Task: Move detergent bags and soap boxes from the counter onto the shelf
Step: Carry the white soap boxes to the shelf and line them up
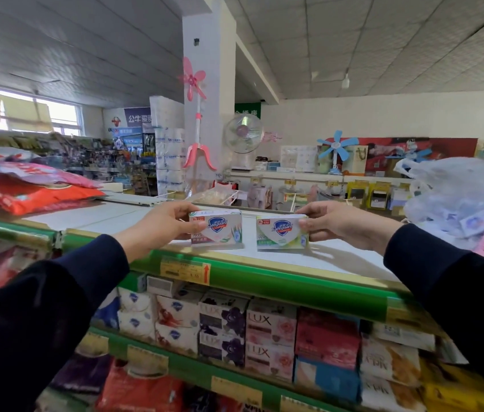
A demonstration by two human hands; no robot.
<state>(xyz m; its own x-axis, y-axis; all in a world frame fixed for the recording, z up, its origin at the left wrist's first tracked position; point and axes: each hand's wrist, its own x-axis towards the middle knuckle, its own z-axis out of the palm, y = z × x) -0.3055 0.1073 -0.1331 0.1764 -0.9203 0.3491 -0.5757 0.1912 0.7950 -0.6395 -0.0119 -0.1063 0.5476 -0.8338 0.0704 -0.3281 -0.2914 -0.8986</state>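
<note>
And here we are at the top of the shelving, both arms out in dark sleeves. Our left hand [157, 226] has its grip clamped on a white Safeguard soap box with pink trim [216, 228], thumb across the front face, fingers wrapped over the top and back. Our right hand [343, 224] mirrors it, grip closed on a second Safeguard soap box with green trim [281, 235], thumb on the front at its right end. Both boxes stand upright on their long edges, logos facing us, just beside each other with a narrow gap between, their bottoms at or on the white desk [110, 217] close to its green front rail [264, 278]. Whether they rest fully on the surface we cannot tell.

Off to the left, detergent bags [35, 191] lie stacked flat on the same top, red and pink, well apart from the boxes. To the right sits a crumpled clear plastic bag [466, 194] with small packs inside.

Below the rail, a yellow price tag [185, 272] with a red arrow hangs on the edge, and the shelf [175, 361] underneath is packed with soap boxes: white ones at the left, Lux boxes [270, 328] in the middle, red and blue packs further right.
</note>
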